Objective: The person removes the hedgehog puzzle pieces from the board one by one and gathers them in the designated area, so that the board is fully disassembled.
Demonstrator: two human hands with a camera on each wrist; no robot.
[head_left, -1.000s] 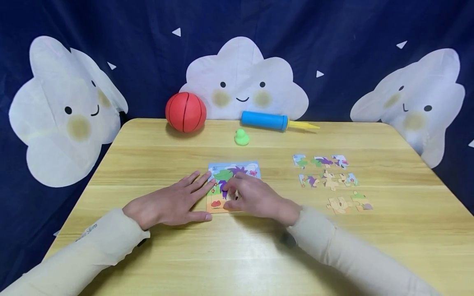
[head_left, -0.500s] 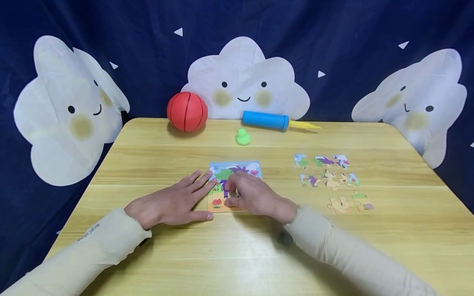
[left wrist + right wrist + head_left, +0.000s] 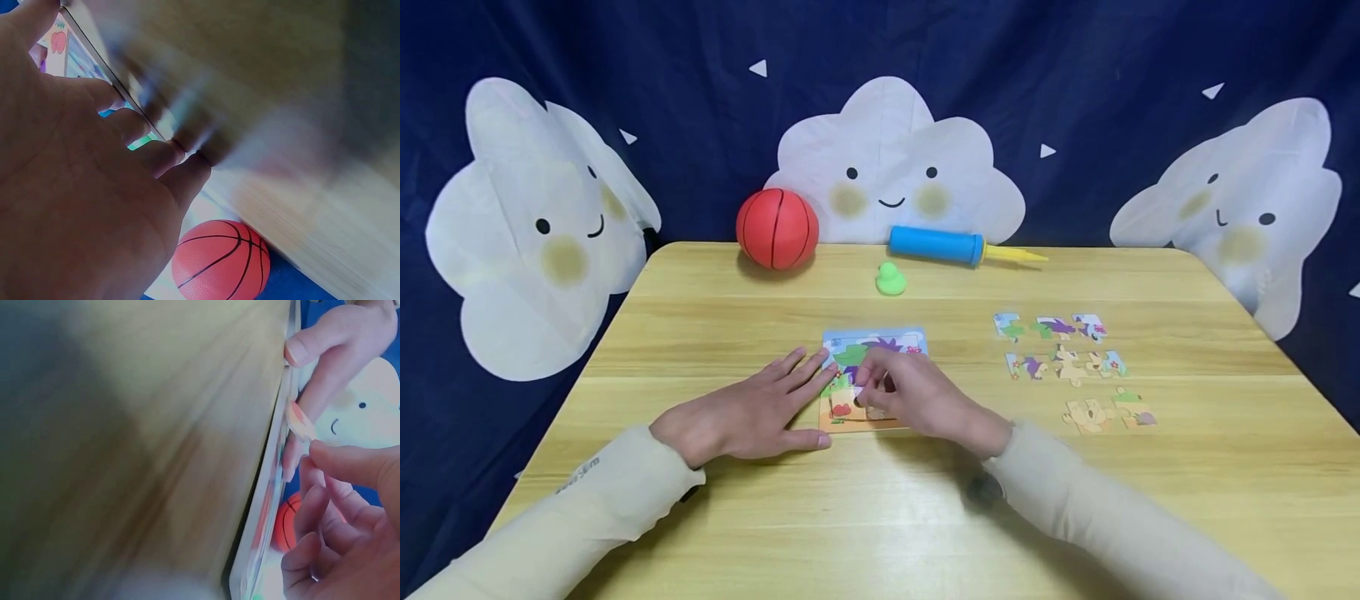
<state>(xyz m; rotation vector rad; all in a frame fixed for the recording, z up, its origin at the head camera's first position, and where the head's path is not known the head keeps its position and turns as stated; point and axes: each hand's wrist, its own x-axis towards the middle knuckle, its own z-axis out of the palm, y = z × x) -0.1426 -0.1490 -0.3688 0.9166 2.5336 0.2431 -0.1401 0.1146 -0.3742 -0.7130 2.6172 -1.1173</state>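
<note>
In the head view a puzzle board (image 3: 872, 333) with a cartoon picture in blue, green and purple lies on the wooden table. My left hand (image 3: 748, 410) is spread flat, its fingertips at the board's left edge. Over the board's right part, my right hand (image 3: 921, 398) pinches a puzzle piece (image 3: 844, 407) with a red shape on it between thumb and fingers. The right wrist view has this puzzle piece (image 3: 301, 422) tilted up from the board (image 3: 259, 531). Part of the picture is hidden behind my right hand.
Loose puzzle pieces (image 3: 1067, 360) lie in rows right of the board. Toward the back edge are a red ball (image 3: 777, 229) with black lines, a green toy duck (image 3: 891, 280) and a blue hand pump (image 3: 936, 244) with a yellow nozzle. Behind hangs a dark blue cloth (image 3: 700, 83).
The piece with the red shape has been lifted and tilted out of the board's lower left by my right hand. My left hand stays put.
</note>
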